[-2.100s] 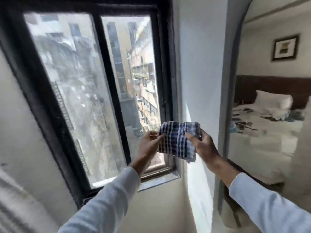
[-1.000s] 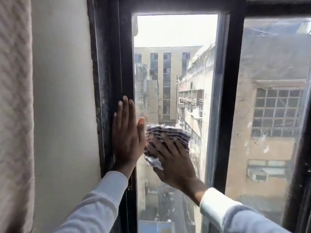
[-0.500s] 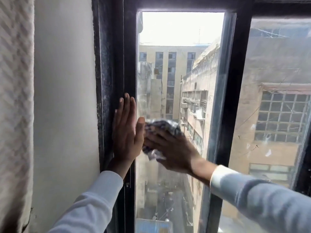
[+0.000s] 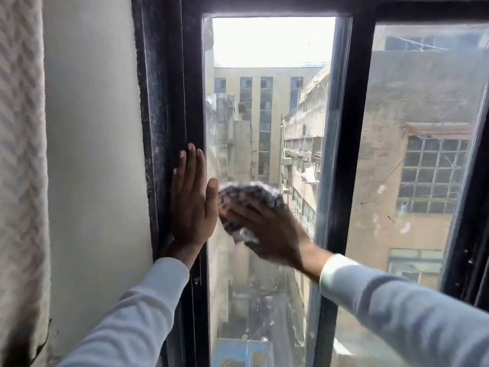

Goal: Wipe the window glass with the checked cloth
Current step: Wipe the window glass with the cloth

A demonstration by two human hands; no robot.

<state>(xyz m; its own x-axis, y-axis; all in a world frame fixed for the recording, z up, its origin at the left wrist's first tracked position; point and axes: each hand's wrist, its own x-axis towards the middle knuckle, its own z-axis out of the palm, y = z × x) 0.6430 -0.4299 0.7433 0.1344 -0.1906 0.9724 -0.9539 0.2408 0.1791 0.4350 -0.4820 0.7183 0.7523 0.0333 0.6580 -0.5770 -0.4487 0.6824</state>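
Note:
The narrow left pane of window glass (image 4: 267, 107) fills the middle of the head view, set in a black frame (image 4: 169, 102). My right hand (image 4: 270, 229) presses the bunched blue-and-white checked cloth (image 4: 251, 194) flat against the glass at mid height; hand and cloth are motion-blurred. My left hand (image 4: 191, 202) lies flat with fingers together on the frame's left upright, thumb touching the edge of the glass right beside the cloth. Most of the cloth is covered by my right fingers.
A black mullion (image 4: 346, 154) divides this pane from a wider, spotted right pane (image 4: 423, 154). A white wall (image 4: 92, 154) and a textured pale curtain (image 4: 21, 154) stand to the left. Buildings and an alley show outside.
My right hand has slid the cloth slightly rightward on the glass since half a second ago. The left hand stays planted on the frame. Two seconds ago both hands held the cloth away from the window.

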